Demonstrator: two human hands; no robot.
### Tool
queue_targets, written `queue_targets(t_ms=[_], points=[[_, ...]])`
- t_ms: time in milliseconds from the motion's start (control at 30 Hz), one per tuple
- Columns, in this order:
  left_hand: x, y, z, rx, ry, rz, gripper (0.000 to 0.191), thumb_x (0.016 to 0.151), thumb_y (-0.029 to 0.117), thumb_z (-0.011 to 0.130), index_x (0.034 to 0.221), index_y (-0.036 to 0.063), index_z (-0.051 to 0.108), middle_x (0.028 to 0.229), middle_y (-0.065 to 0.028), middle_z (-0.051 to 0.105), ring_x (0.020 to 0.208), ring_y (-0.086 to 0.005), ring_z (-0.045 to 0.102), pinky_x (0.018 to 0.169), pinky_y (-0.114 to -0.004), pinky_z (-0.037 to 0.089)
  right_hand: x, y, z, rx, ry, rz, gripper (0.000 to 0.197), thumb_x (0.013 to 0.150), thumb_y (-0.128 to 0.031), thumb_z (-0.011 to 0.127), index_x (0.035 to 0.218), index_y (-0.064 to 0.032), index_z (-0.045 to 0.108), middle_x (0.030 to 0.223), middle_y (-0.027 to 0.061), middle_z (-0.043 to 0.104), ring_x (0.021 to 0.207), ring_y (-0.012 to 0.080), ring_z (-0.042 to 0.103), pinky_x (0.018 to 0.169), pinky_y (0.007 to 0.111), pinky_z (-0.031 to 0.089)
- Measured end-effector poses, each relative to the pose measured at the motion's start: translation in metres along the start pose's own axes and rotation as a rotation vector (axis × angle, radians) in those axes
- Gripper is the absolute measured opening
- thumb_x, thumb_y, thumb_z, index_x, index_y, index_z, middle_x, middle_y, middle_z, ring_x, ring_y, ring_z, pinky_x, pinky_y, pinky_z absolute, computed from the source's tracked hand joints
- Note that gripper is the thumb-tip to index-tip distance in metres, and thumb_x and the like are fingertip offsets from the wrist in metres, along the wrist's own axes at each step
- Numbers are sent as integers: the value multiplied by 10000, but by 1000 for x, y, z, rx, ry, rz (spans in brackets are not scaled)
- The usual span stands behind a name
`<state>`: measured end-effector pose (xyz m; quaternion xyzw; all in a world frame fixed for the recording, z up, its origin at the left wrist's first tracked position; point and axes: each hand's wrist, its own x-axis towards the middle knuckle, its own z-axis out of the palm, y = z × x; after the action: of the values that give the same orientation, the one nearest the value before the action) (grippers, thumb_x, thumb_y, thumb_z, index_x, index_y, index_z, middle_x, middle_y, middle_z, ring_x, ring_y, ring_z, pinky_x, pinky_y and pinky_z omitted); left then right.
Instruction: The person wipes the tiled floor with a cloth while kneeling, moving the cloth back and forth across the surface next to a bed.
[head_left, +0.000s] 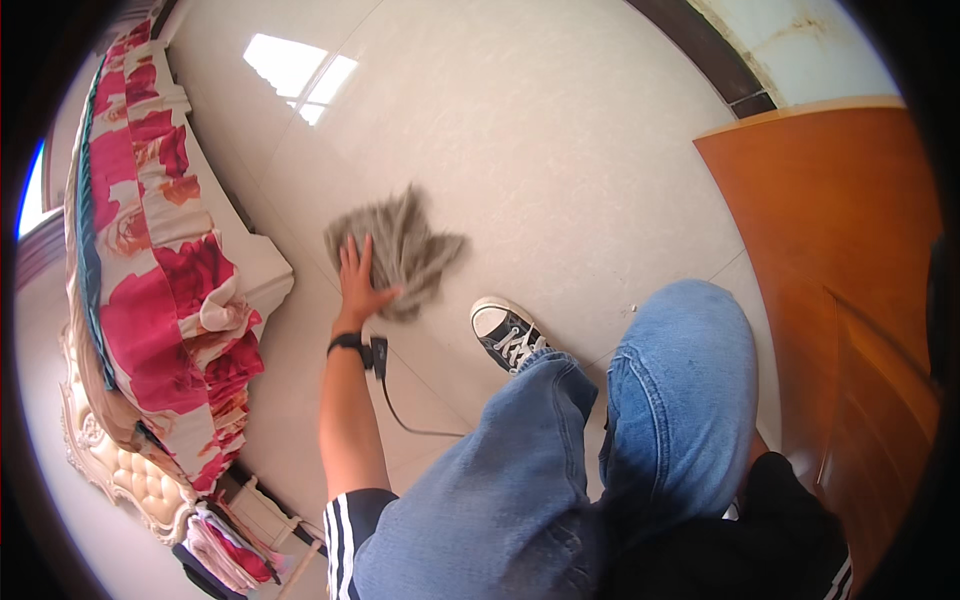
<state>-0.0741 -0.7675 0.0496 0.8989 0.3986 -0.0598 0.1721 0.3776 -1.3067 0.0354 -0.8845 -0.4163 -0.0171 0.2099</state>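
Note:
My left hand (362, 283) lies flat on a crumpled grey-brown cloth (412, 244) on the tiled floor (555, 172). Its fingers are spread across the cloth's left part, and the thumb points right over the near edge. The cloth looks slightly blurred. A black band with a small device (372, 354) circles my left wrist, and a dark cable (405, 426) runs from it behind my leg. My right hand is out of view; only a bit of the right arm shows beside my bent right knee (686, 352).
A bed with a red-and-white floral cover (142, 300) stands at the left, its pale base jutting out. Folded textiles (225, 551) lie near its tufted headboard (150, 480). An orange-brown wooden door (817, 225) is close on the right. My black sneaker (504, 330) stands near the cloth.

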Motion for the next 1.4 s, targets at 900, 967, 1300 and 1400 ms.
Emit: queue_targets(t_ms=[900,967,1300,1400], points=[[-51,121,60,57,149,-108,524,730,243,635,1195,7,588,1610,-166,57,1469,-401,34,1140,-594,70,-13,12,-3,53,-128,66,444,836,-13,467,1279,9,487,1347,170,466,1233,373,446,1058,468,360],[-43,142,66,9,217,-133,540,774,232,627,1267,21,572,1604,-166,86,1470,-384,52,1150,-581,73,-10,13,-5,72,-80,81,444,833,-13,476,1277,3,493,1338,178,473,1224,375,456,1057,459,365],[-39,160,65,57,214,-223,272,815,120,567,999,-74,621,1612,-95,125,1475,-336,101,1146,-573,94,-8,5,-15,13,-176,140,416,856,21,450,1270,7,488,1393,167,434,1290,356,413,1092,406,338],[-47,152,67,51,246,-223,238,816,159,585,952,-24,652,1611,-88,138,1474,-328,116,1147,-572,102,1,-17,-42,-5,-322,201,452,851,3,479,1302,-33,496,1368,156,476,1268,352,449,1060,400,372]])
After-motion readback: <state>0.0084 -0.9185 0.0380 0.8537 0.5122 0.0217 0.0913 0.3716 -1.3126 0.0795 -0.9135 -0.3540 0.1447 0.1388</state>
